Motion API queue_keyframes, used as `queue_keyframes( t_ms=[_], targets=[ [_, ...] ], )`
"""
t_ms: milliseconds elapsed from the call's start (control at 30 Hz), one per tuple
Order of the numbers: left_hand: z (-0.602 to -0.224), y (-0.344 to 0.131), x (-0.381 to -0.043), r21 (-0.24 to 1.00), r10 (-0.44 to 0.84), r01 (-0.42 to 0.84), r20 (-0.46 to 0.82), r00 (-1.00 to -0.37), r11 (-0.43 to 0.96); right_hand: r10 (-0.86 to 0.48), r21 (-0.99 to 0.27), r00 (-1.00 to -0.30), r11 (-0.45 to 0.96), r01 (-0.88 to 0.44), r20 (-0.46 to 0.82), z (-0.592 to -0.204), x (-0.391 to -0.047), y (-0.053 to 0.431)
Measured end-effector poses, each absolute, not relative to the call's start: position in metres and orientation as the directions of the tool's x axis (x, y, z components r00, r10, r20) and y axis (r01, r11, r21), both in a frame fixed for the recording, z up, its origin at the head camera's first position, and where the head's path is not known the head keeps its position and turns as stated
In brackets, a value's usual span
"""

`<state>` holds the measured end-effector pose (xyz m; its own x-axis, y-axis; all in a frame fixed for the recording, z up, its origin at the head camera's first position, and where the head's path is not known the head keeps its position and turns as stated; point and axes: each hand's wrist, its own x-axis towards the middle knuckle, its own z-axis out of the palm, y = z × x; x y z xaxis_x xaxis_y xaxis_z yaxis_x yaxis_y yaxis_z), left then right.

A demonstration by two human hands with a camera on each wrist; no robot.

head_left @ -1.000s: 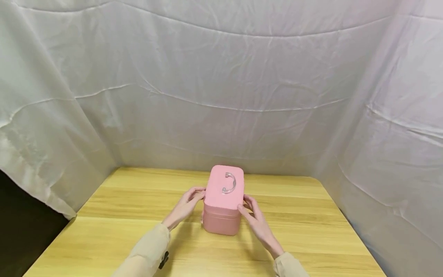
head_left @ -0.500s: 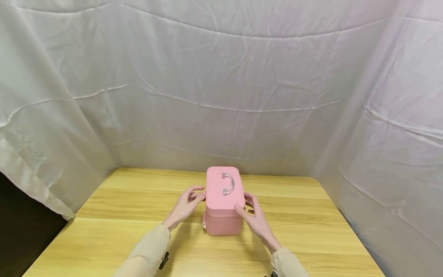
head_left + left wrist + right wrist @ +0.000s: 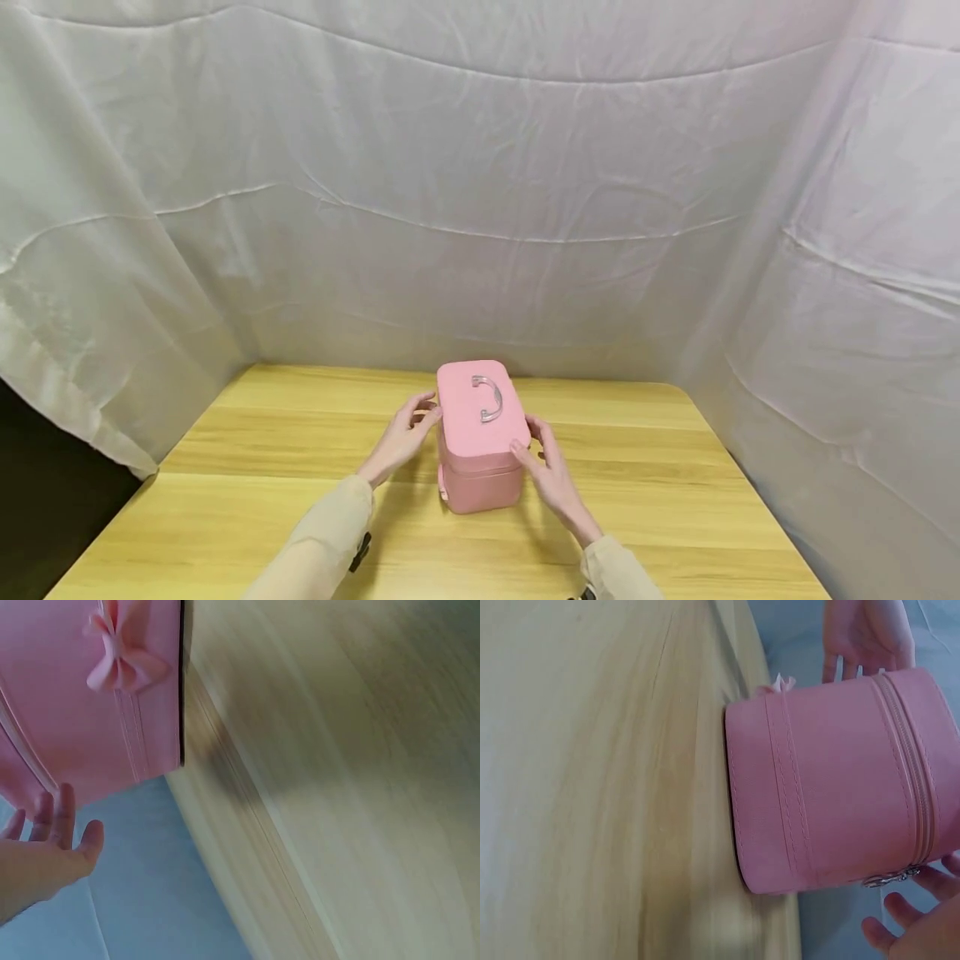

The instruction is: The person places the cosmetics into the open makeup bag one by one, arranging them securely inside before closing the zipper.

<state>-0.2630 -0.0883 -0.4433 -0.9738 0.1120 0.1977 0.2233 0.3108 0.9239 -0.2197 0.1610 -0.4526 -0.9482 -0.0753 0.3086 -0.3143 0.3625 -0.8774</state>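
A pink zip-up vanity case stands upright on the table between the two hands, its lid down. On the lid is a clear, curved handle. My left hand is at the case's left side, its fingers loosely bent and spread in the left wrist view. A pink bow decorates that side. With its thumb at the lid's near right corner, my right hand has its other fingers along the right side. Metal zipper pulls hang right by those fingers, at the end of the zipper.
The wooden table carries the case near its middle. Pale grey cloth hangs behind and on both sides, close to the table's edges. A dark gap shows at the lower left.
The case has turned counterclockwise, its far end swinging left and more of its right side facing me. Both hands have shifted slightly with it, staying at its sides.
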Motion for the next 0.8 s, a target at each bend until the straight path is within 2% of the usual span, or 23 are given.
queue_keyframes(
  t_ms=[167,367,567,800],
  targets=[
    [-0.445,-0.091,-0.268,0.946,0.138,0.194,0.163,-0.977,0.258,-0.130,-0.894,-0.946,0.311,-0.322,0.296,-0.451,-0.224,0.166],
    [-0.444,-0.093,-0.274,0.960,0.155,0.172,0.139,-0.978,0.221,-0.155,-0.929,-0.959,0.251,-0.272,0.239,-0.452,-0.229,0.170],
    [-0.442,-0.092,-0.285,0.964,0.155,0.200,0.174,-0.972,0.173,-0.152,-0.929,-0.962,0.263,-0.260,0.227,-0.452,-0.229,0.169],
    [-0.444,-0.094,-0.290,0.962,0.175,0.202,0.171,-0.970,0.182,-0.150,-0.922,-0.964,0.290,-0.255,0.220,-0.454,-0.225,0.167]
  ],
)
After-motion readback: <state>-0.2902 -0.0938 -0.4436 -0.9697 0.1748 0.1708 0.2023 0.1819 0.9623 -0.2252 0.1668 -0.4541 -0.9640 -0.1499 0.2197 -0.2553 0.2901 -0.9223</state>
